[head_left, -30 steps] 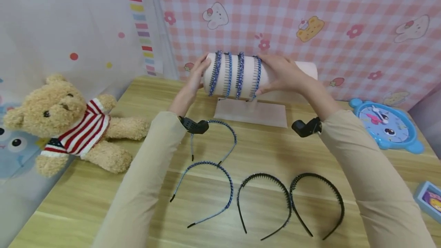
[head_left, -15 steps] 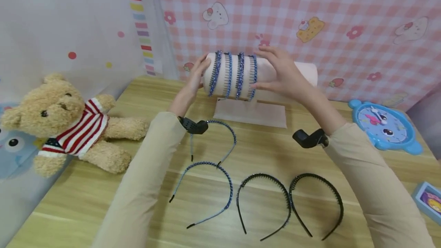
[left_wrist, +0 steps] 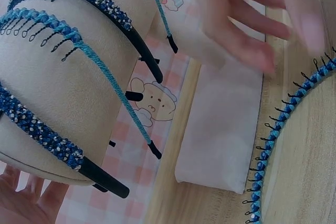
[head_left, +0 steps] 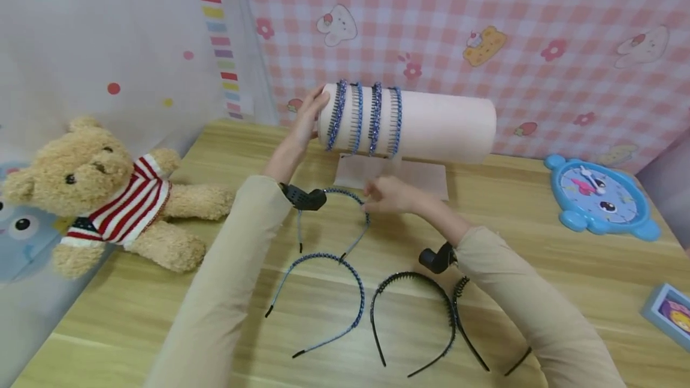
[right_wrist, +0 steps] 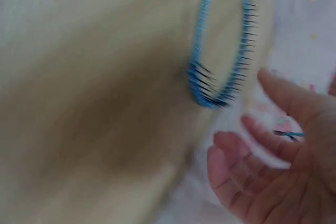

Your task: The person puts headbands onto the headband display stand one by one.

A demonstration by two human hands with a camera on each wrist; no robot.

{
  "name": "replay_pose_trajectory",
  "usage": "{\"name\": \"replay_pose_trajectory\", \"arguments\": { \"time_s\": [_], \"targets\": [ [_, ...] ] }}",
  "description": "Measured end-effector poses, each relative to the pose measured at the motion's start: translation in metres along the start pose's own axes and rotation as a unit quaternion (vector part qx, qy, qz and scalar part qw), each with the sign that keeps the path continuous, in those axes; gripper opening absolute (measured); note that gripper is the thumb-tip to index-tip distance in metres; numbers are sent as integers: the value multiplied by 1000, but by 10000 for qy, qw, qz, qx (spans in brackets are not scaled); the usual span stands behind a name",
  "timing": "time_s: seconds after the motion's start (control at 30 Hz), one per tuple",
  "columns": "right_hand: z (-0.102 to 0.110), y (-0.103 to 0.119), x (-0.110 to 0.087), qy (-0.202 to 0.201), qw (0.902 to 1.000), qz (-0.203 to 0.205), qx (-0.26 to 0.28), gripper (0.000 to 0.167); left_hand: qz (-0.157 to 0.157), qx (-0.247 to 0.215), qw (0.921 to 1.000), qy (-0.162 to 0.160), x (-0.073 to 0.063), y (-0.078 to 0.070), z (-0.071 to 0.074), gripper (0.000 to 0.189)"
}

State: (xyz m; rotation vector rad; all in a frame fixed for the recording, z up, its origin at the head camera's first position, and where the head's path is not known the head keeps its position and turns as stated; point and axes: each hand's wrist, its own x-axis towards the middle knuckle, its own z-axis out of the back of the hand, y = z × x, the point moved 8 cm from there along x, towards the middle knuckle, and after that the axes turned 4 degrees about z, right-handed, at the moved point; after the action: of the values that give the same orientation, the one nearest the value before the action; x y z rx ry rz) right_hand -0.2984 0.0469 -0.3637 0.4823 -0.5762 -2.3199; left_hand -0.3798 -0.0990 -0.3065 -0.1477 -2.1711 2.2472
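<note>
My left hand [head_left: 303,121] holds the left end of a pale pink cylindrical headband stand [head_left: 447,127]. Several blue headbands [head_left: 375,118] sit side by side around the stand's left half, some glittery, others with cord wrapping and wire teeth. My right hand [head_left: 392,195], blurred, hovers in front of the stand's base [head_left: 426,179] beside a loose blue toothed headband [head_left: 368,222] on the table. In the right wrist view, its fingers are loosely bent, with nothing held and a gap between them and the blue headband [right_wrist: 202,90].
A second blue headband [head_left: 360,292] lies nearer, with a black headband [head_left: 451,316] and another partly under the right sleeve [head_left: 517,286]. A teddy bear [head_left: 102,190] sits at left. A blue clock [head_left: 606,196] and small blue frame [head_left: 668,316] are at right.
My right hand has left the rightmost headband on the stand and moved down toward the loose blue headband. That fitted headband shifted slightly left. The left hand stays put.
</note>
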Motion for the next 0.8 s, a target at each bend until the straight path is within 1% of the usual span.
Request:
{"name": "replay_pose_trajectory", "arguments": {
  "time_s": [0.03, 0.1, 0.17, 0.3, 0.4, 0.5, 0.6, 0.73, 0.8],
  "targets": [
    [-6, -8, 4, 29, 9997, -249, -23, 42, 0, 1, 10000, 3, 0, 0, -1, 57],
    [-18, -21, 11, 42, 9973, -723, 143, 43, 9, -37, 10000, -10, 1, 1, -2, 57],
    [-26, -29, 17, -25, 9934, -1096, 347, 39, 23, -44, 10000, -37, 1, 1, -1, 57],
    [-31, -30, 25, -99, 9872, -1399, 758, 29, 16, -32, 10000, -23, 2, 1, 0, 56],
    [-26, -28, 21, -8, 9845, -1533, 857, 28, -10, -30, 10000, 37, 1, -1, -3, 56],
    [-16, -29, 12, 139, 9826, -1601, 936, 32, -17, -71, 10000, 39, 1, -1, -3, 56],
    [-5, -35, -2, 231, 9834, -1533, 943, 36, -40, -87, 10000, 15, 1, -2, -2, 56],
    [10, -51, -29, 267, 9822, -1449, 1164, 38, -58, 2, 10000, 37, 1, -1, -1, 56],
    [16, -63, -45, 256, 9782, -1532, 1378, 39, -40, 36, 10000, 49, 1, 1, -1, 57]
  ]
}}
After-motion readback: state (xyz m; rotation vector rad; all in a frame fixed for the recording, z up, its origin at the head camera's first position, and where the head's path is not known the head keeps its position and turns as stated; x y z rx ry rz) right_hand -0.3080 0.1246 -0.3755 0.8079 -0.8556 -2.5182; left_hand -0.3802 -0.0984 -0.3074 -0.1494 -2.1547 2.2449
